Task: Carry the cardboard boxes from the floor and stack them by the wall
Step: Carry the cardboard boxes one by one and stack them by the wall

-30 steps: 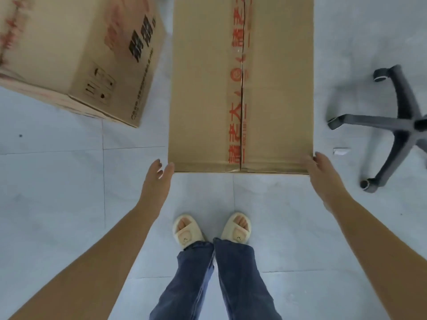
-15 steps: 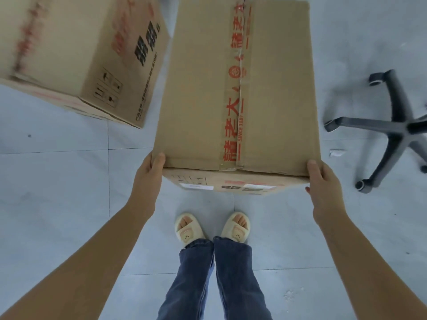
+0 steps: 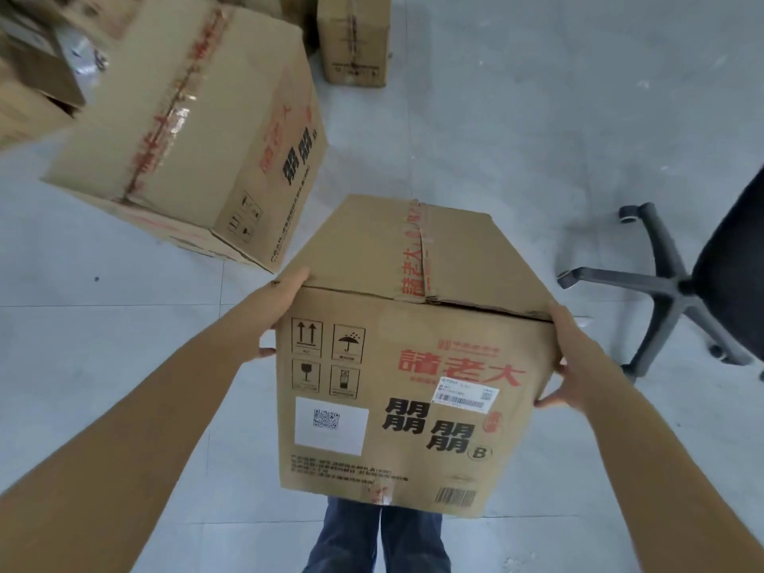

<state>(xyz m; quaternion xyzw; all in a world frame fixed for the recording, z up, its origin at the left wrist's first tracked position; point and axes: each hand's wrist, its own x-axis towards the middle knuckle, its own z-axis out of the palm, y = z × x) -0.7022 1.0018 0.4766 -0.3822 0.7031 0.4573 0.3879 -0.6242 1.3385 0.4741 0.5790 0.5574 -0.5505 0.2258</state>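
The large brown cardboard box with red tape along its top seam (image 3: 413, 366) is now off the pale grey tiled floor (image 3: 516, 117) and tipped toward the person, so its printed near face with red and black characters, handling symbols and white labels shows in full; half a second ago only a thin strip of that face was visible and the near edge had barely risen. It hangs in front of the person's legs in blue jeans (image 3: 380, 539), hiding the pale slippers that were visible before. The left hand (image 3: 273, 312) grips the left side of the box at the upper near corner, fingers laid along the top edge and the thumb on the near face. The right hand (image 3: 574, 357) clasps the right side, fingers curled round the near right edge. Both hands have slid from the top corners down onto the sides.

The carried box is taped shut, so its contents cannot be seen.

Three closed boxes are clear: the carried one, a second large brown taped carton (image 3: 186, 130) on the floor at far left, and a smaller brown carton (image 3: 355, 39) at the far centre. More cardboard (image 3: 29, 76) sits blurred at the far left edge; its count cannot be told. One black office chair with a wheeled star base (image 3: 669, 287) stands at right.
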